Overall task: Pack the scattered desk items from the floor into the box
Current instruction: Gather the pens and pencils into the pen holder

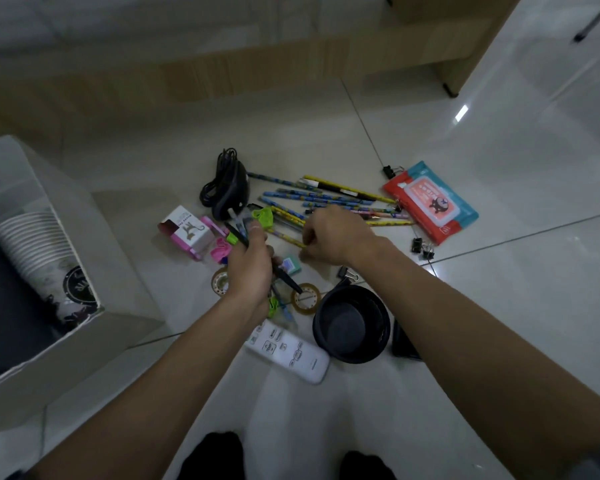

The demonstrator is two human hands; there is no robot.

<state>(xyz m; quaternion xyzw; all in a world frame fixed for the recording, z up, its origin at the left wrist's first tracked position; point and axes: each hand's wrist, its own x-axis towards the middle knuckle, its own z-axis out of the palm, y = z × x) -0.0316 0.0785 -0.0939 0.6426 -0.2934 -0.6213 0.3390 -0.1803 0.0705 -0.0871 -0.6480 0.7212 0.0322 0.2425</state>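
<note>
Fingers (257, 235) of left hand (250, 268) curled round a pen bundle (237, 233), freeing right hand (333, 233) to pinch a pencil (287, 237) off floor; box (66, 341) stood left, presumably for one bulk drop.

We see the pale tiled floor (499, 133) carrying pencils (326, 197), a wipes pack (430, 202), 2 tape rolls (306, 298), a remote (291, 351), a box (66, 344).

Bare pale floor tiles (136, 188) run between the open cardboard box (84, 344) (stacked paper cups (32, 244) inside) and the pink-and-white cardboard carton (187, 232); a round black plastic cup (352, 323) and white remote control (288, 351) crowd the near side.
</note>
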